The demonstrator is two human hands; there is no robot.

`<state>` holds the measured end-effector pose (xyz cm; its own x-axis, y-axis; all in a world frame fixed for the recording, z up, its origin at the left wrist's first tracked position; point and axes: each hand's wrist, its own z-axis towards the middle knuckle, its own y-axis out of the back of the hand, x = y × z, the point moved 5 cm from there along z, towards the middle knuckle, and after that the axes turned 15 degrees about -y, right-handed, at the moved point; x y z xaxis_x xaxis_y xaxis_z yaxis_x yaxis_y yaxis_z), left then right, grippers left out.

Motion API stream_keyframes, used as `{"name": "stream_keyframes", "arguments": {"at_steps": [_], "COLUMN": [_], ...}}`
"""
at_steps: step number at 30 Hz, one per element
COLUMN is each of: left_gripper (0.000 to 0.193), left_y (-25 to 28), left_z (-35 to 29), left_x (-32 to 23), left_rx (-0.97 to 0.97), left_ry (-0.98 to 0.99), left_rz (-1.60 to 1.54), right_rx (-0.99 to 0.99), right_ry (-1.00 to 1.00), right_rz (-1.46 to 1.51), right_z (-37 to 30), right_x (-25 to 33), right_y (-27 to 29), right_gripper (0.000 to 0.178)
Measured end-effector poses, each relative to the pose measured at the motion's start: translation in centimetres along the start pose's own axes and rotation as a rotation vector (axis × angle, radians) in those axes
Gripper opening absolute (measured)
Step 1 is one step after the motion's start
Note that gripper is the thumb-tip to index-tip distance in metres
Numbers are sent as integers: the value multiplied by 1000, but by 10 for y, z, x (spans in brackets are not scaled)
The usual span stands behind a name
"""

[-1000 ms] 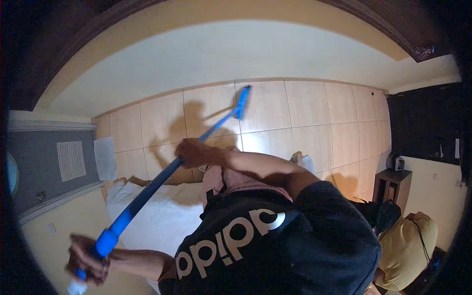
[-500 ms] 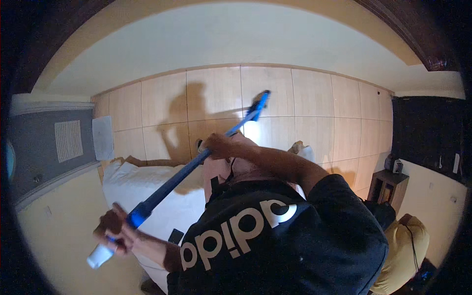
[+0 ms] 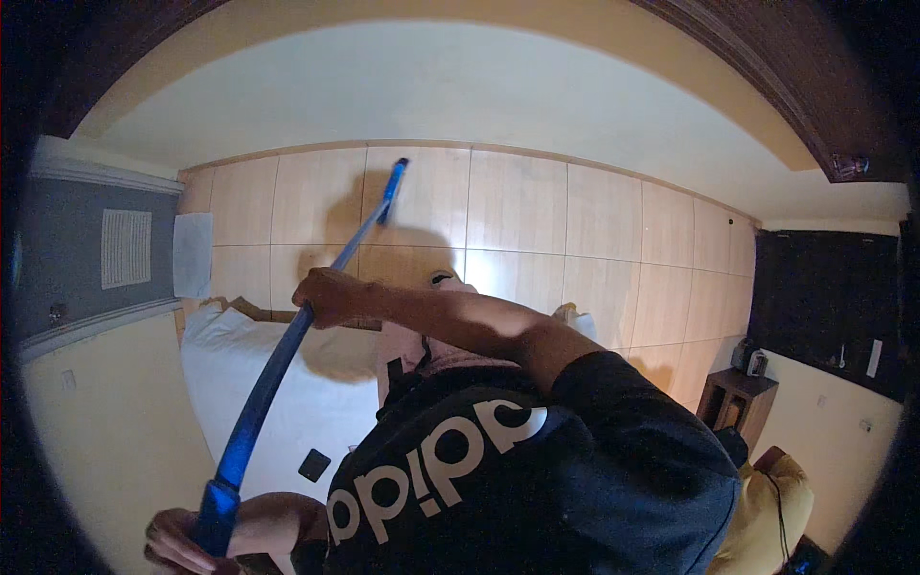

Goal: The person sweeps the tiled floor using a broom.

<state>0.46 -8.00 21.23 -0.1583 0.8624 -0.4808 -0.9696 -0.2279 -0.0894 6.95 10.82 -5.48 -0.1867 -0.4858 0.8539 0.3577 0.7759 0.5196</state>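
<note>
A long blue broom runs slantwise from the lower left up to the tiled floor. Its narrow blue head rests on the tiles near the far wall, and the bristles are too small to make out. My right hand is closed around the middle of the handle, with the forearm reaching across my body. Lower down, my left hand grips the handle's thick upper end, close to the lower edge of the picture.
Left of me is a bed with a white sheet, a dark phone-like thing lying on it. A grey door with a vent and a pale mat are farther left. On the right are a small brown cabinet and a yellow cushion-like thing.
The broom head has swept left across the tiles. Both hands moved along with the handle, the right one leftward and the left one down toward me. The handle now stands steeper.
</note>
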Motion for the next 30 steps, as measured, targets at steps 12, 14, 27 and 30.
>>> {"name": "stream_keyframes", "arguments": {"at_steps": [12,14,27,30], "left_gripper": [21,19,14,13], "left_y": [1,9,12,2], "left_z": [-42,-63,5,8], "left_x": [79,109,17,1], "left_rx": [-258,-317,-70,-9], "left_ry": [137,214,-96,-118], "left_rz": [-70,-94,103,77], "right_rx": [32,42,-49,-47], "right_ry": [-165,-388,-60,-11], "right_rz": [-304,-158,-181,-88], "right_z": [-82,-100,-29,-18], "right_x": [-84,-117,-9,11], "right_y": [-26,4,22,11], "right_gripper": [12,10,11,11]}}
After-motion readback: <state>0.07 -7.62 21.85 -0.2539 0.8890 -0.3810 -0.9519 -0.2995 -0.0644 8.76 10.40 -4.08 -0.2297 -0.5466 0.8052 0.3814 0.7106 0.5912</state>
